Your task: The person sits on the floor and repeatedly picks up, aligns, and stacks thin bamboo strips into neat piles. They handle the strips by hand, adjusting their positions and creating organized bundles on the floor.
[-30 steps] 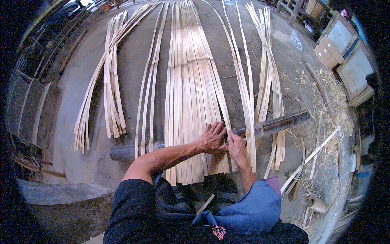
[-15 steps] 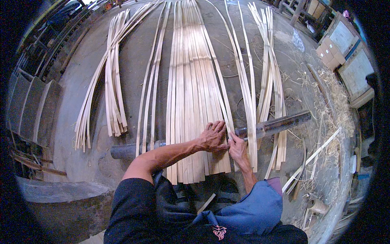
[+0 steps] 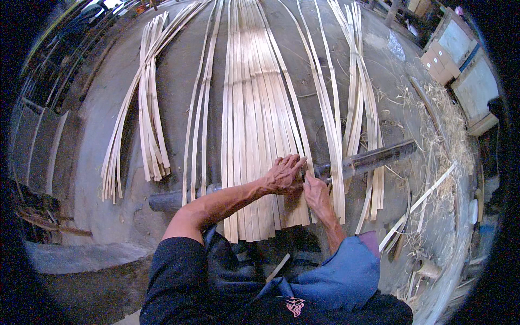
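Long, pale, flat strips that look like split bamboo lie side by side in a wide band running away from me. My left hand rests across the right part of this band, its fingers bent and close together at the outermost strips. Against it, at the band's right edge, my right hand is closed with the thumb up, pinching a strip. The fingertips of both hands nearly meet, and what lies between them is partly hidden. Beneath the strips a dark round pole runs crosswise.
Crossed bundles of strips lie at the left and right. A few loose strips flank the band. Curly shavings heap along the right, near a cardboard box. A clear plastic bag lies farther back.
My left hand has shifted slightly upward and its fingers have drawn closer together. My right hand stays beside it at the band's edge. The view has tilted a little.
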Demonstrator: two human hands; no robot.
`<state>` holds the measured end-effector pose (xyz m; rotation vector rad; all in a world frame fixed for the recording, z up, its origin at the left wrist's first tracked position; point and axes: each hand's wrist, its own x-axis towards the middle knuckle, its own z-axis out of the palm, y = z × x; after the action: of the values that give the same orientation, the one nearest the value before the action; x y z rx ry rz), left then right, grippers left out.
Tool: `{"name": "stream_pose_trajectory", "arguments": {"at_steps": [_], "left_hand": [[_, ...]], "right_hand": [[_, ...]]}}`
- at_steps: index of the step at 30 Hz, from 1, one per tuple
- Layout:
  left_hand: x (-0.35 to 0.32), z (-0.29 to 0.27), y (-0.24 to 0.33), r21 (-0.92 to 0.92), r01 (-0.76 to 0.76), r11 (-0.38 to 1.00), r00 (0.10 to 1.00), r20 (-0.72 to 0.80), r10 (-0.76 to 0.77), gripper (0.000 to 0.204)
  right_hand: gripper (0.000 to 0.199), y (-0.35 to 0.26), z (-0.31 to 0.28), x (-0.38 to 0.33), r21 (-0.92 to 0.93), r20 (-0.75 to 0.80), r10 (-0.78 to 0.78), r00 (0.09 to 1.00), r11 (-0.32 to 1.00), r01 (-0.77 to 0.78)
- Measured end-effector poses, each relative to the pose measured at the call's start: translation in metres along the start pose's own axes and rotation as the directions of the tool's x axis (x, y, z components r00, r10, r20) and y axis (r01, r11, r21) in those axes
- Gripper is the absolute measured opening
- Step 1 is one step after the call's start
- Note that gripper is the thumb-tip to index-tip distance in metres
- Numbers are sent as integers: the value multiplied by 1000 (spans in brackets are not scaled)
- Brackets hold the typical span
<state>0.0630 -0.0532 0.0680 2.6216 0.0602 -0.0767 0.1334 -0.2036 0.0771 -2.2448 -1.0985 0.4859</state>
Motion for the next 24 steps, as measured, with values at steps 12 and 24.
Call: {"name": "stream_pose_trajectory", "arguments": {"at_steps": [12, 24], "left_hand": [[0, 13, 0, 177, 3, 984, 1000, -4, -3, 76], [0, 12, 11, 177, 101, 979, 992, 57, -113, 92]], "right_hand": [[34, -12, -23, -17, -179, -119, 25, 993, 983, -46], [34, 13, -10, -9, 356, -200, 325, 924, 903, -240]]}}
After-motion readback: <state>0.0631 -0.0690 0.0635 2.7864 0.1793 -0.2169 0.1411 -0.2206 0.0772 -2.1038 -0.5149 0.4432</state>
